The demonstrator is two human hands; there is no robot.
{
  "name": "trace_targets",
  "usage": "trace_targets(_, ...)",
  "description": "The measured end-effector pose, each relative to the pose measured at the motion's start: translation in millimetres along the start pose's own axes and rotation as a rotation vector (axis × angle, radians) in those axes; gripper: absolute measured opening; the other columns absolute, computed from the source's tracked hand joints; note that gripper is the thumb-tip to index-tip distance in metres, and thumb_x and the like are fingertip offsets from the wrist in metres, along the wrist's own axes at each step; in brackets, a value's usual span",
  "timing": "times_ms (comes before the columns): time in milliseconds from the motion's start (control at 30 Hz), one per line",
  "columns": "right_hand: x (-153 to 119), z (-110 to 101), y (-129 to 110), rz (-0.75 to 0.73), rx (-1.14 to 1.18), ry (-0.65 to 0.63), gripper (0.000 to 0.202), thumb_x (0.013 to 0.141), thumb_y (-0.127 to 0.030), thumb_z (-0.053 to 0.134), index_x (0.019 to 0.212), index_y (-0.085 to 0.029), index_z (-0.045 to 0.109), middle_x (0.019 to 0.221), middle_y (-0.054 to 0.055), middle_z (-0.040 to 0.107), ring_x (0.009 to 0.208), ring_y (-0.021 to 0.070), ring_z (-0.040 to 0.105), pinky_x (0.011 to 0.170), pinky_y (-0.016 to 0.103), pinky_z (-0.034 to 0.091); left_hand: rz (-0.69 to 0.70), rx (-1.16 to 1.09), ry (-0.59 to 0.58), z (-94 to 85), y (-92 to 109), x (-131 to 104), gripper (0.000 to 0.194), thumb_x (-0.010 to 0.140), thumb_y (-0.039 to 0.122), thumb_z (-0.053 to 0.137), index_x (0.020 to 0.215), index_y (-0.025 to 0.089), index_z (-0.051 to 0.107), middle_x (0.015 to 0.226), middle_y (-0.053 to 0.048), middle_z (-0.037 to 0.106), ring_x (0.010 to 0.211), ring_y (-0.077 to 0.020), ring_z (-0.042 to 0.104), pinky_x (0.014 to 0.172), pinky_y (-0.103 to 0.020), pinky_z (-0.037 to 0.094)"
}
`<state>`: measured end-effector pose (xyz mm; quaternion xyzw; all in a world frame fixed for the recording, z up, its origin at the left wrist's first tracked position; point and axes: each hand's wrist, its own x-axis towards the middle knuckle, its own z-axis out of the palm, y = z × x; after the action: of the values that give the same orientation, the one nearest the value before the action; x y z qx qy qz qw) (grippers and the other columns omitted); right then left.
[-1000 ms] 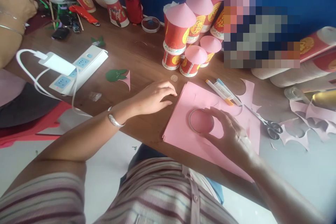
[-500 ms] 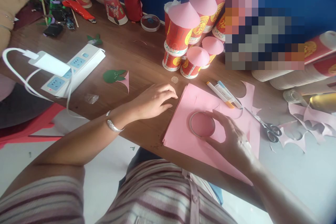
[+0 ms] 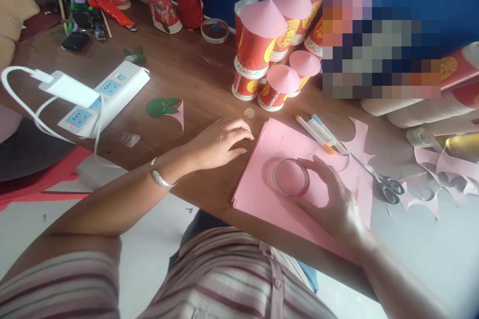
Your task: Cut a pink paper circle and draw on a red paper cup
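Observation:
My right hand (image 3: 333,199) holds a thin-walled round ring (image 3: 276,179) between thumb and fingers, over a stack of pink paper (image 3: 258,179). Pink shows through the ring's middle, and a shadow falls to its left. Just left of the stack, my left hand (image 3: 224,144) lies on the table, holding nothing, fingers apart and slightly bent. Two markers (image 3: 318,134), one orange and one blue, lie on the paper's far edge. At its right side are scissors (image 3: 389,187) with black handles.
Red paper cups (image 3: 254,50) with pink paper cones stand behind the stack. Pink offcuts (image 3: 422,199) lie on the right, a white power strip (image 3: 123,89) and green cutouts (image 3: 160,108) on the left. Another person's hand (image 3: 18,0) is at the far left.
My right hand has lifted the ring slightly off the paper and shifted it a little right. My left hand has stayed still.

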<state>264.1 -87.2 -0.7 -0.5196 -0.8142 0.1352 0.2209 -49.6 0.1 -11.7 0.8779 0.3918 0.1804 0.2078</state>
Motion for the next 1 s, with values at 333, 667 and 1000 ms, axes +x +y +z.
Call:
trace_targets(333, -12.0, -22.2, -1.6, 0.036, 0.042, 0.046, 0.092, 0.088, -0.046, 0.075, 0.162, -0.027, 0.024, 0.133, 0.013, 0.068, 0.131, 0.0374, 0.061, 0.106, 0.06, 0.054, -0.022, 0.017, -0.028, -1.3, 1.6, 1.7, 0.025, 0.094, 0.022, 0.062, 0.119, 0.02, 0.064, 0.127, -0.009, 0.065, 0.116, -0.025, 0.062, 0.103, -0.043, 0.049)
trace_targets(667, 2.1, -2.3, -5.2, 0.021, -0.015, -0.06, 0.078, 0.09, -0.04, 0.073, 0.157, -0.027, 0.035, 0.133, 0.011, 0.069, 0.125, 0.033, 0.065, 0.1, 0.052, 0.059, 0.002, 0.006, -0.007, 0.0, 0.5, -0.2, 0.025, 0.096, 0.022, 0.062, 0.12, 0.02, 0.063, 0.127, -0.01, 0.065, 0.115, -0.0247, 0.063, 0.103, -0.043, 0.049)
trace_targets(1000, -4.2, 6.3, 3.3, -0.001, -0.001, -0.025, 0.081, 0.091, -0.043, 0.072, 0.159, -0.025, 0.031, 0.137, 0.013, 0.067, 0.131, 0.0354, 0.061, 0.105, 0.058, 0.055, 0.001, 0.03, -0.008, -0.3, 1.7, -0.4, 0.024, 0.095, 0.023, 0.063, 0.119, 0.019, 0.064, 0.126, -0.01, 0.065, 0.112, -0.0246, 0.064, 0.1, -0.042, 0.05)
